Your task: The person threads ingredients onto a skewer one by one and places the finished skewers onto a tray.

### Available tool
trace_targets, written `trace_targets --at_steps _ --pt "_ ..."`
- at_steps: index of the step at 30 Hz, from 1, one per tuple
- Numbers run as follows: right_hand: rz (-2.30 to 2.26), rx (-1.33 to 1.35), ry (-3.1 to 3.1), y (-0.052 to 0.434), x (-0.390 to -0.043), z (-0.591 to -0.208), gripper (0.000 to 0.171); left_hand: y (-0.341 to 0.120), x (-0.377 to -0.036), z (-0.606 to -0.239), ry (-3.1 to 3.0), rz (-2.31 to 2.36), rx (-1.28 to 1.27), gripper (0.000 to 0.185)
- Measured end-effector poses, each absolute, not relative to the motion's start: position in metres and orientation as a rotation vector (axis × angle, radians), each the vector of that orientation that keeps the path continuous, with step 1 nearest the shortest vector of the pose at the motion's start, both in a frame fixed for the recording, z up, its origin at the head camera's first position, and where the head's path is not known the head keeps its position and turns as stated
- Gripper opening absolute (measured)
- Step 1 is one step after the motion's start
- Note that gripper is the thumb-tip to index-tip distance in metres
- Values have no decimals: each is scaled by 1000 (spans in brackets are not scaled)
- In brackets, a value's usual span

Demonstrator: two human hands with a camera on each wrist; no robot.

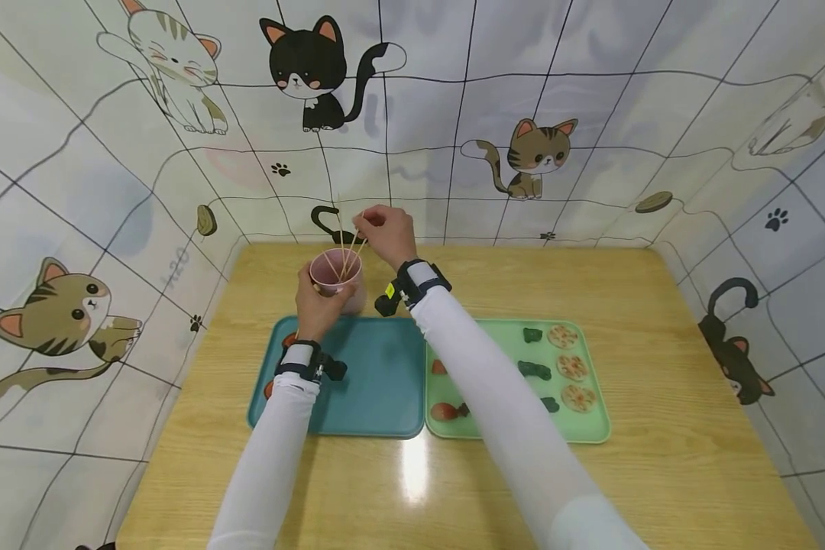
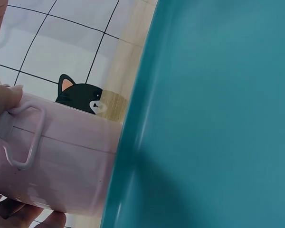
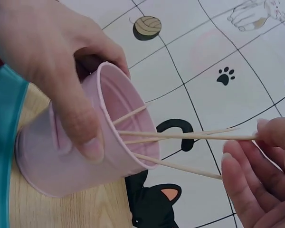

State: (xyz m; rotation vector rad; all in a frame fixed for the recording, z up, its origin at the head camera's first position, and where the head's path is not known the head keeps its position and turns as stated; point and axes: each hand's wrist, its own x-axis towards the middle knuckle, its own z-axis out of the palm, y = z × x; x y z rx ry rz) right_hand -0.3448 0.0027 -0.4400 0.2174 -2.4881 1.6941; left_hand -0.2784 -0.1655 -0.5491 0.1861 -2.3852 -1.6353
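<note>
A pink bucket (image 1: 356, 296) with a small side handle stands at the back edge of the teal tray. My left hand (image 1: 319, 311) grips it around the side, thumb near the rim in the right wrist view. Several thin wooden skewers (image 3: 180, 136) lean out of its mouth. Above the rim, my right hand (image 1: 388, 235) pinches the end of one skewer between thumb and finger. Another skewer's end lies right at a fingertip of that hand. The skewers' lower ends are hidden inside the bucket.
The teal tray (image 1: 378, 382) holds reddish pieces (image 1: 289, 340) at its left, partly behind my left arm. Beside it, a green tray (image 1: 594, 428) carries lotus root slices (image 1: 572, 367), dark green pieces (image 1: 535, 370) and a reddish-brown piece (image 1: 444, 412). My right forearm crosses over it. A cat-print wall (image 1: 426, 176) rises behind the table.
</note>
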Motion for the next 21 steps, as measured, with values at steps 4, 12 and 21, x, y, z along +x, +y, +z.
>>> trace_targets --at_steps 4,12,21 --pt "1716 278 -2475 10 -336 -434 20 -166 -279 -548 -2374 -1636 189 91" --pt "1831 319 -2310 42 -323 -415 20 -166 -276 -543 -2382 -1671 200 96" --pt "1939 261 -2119 95 -305 -398 26 -174 -269 -532 -2427 -1647 195 114"
